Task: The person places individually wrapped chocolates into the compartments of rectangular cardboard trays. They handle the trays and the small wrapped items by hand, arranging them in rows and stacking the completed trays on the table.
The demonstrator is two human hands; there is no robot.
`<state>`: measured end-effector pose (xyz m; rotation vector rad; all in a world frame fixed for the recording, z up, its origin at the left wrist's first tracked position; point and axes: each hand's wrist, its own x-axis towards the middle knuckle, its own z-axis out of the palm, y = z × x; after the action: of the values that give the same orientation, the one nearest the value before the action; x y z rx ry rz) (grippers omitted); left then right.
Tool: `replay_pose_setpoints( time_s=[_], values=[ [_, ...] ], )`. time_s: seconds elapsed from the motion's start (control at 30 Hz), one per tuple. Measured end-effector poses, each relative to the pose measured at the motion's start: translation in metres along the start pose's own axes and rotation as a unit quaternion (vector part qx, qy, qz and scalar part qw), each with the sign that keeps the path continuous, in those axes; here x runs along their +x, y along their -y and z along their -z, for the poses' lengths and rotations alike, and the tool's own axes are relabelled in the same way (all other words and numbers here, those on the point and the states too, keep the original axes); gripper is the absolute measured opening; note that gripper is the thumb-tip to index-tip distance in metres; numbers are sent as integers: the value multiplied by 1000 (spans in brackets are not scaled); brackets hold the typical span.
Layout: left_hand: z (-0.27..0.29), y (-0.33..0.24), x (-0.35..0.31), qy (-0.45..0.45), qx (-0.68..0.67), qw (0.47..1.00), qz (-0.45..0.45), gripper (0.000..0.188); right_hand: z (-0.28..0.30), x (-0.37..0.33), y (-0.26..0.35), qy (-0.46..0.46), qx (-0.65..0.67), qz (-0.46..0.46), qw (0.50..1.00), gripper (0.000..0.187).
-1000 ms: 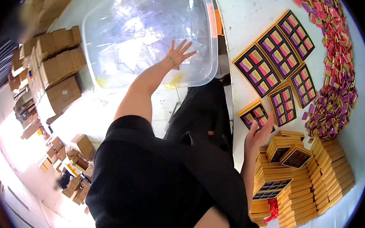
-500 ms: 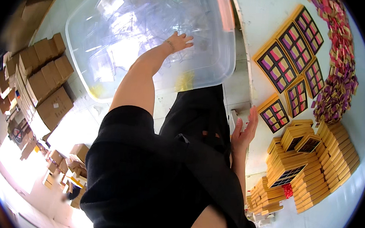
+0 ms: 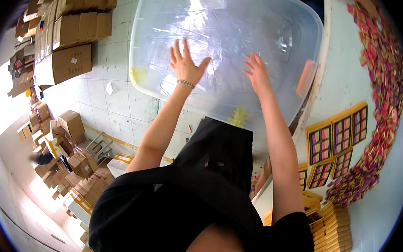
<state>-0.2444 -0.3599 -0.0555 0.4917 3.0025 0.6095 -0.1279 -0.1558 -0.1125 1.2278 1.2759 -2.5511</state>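
A large clear plastic tub [image 3: 144, 44] stands in front of me with an orange handle [image 3: 306, 78] at its right end. Inside lies a heap of thin, clear plastic pieces [image 3: 225, 44], too glossy to tell their exact kind. Over the heap's near left part my left hand [image 3: 186, 68] is spread wide, thumb out to the right. My right hand [image 3: 258, 75] reaches over the heap's right part, fingers slightly bent and apart. Neither hand holds anything; whether the fingertips touch the plastic, I cannot tell.
On the pale table at right lie wooden frames [image 3: 341, 137] with black grids of pink, purple and yellow pieces. Beyond them runs a long pile of small coloured pieces [image 3: 381, 132]. Wooden boxes [image 3: 335, 240] are stacked nearer. Cardboard boxes [image 3: 72, 65] stand at left on the tiled floor.
My right hand has moved from beside the table edge to over the tub. The left hand stays over the tub, its fingers now spread. The view has swung, shifting the tub rightward.
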Motion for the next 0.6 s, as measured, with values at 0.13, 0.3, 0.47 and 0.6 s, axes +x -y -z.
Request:
replay_pose_setpoints(
  time_s=[0.13, 0.3, 0.47, 0.6],
  values=[
    [-7, 11, 44, 96, 24, 987, 128, 101, -60, 69, 11, 96, 100, -103, 985, 84],
    [-21, -9, 58, 204, 86, 969, 108, 90, -79, 82, -3, 155, 205, -177, 950, 89],
    [-28, -7, 44, 206, 120, 969, 72, 81, -111, 60, -5, 131, 38, -104, 985, 92],
    [-25, -8, 44, 196, 116, 973, 46, 81, -103, 73, -2, 138, 72, -120, 980, 93]
  ],
)
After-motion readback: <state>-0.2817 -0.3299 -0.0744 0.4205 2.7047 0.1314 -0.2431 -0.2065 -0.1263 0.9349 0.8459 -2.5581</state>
